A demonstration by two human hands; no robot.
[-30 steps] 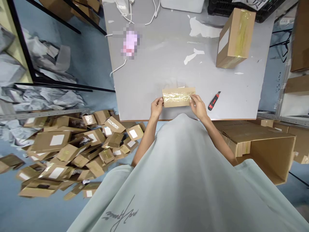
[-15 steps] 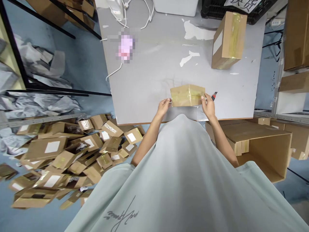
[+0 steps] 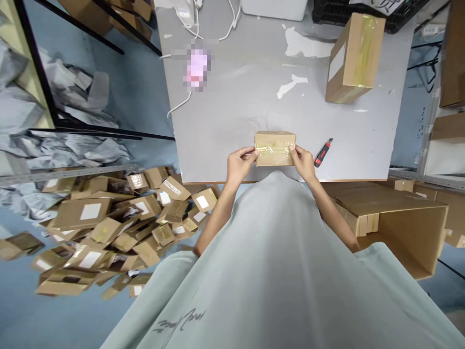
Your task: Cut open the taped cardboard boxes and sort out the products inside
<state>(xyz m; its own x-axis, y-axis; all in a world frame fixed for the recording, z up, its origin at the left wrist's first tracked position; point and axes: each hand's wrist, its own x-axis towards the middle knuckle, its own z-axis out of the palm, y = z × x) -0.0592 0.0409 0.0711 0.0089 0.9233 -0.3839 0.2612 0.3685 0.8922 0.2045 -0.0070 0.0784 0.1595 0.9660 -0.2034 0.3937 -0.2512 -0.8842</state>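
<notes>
Between my two hands is a small cardboard box (image 3: 275,149), with clear yellowish tape across its face, near the front edge of the grey table (image 3: 218,116). My left hand (image 3: 242,162) pinches its left end, thumb on the taped face. The right end is gripped by my right hand (image 3: 301,159), its thumb also on the front. Just right of that hand, a red and black box cutter (image 3: 323,153) lies on the table with its blade tip pointing away from me.
A taller taped carton (image 3: 355,58) stands at the table's back right, near a black crate (image 3: 327,12). Back left are white cables (image 3: 189,36) and a blurred pink item (image 3: 197,67). Many boxes (image 3: 119,228) heap on the floor at left; a large open carton (image 3: 407,232) sits right.
The small box has turned so its taped face shows squarely, and both hands have shifted their hold on its ends. The box cutter, partly hidden before, is now fully visible. The view has shifted slightly.
</notes>
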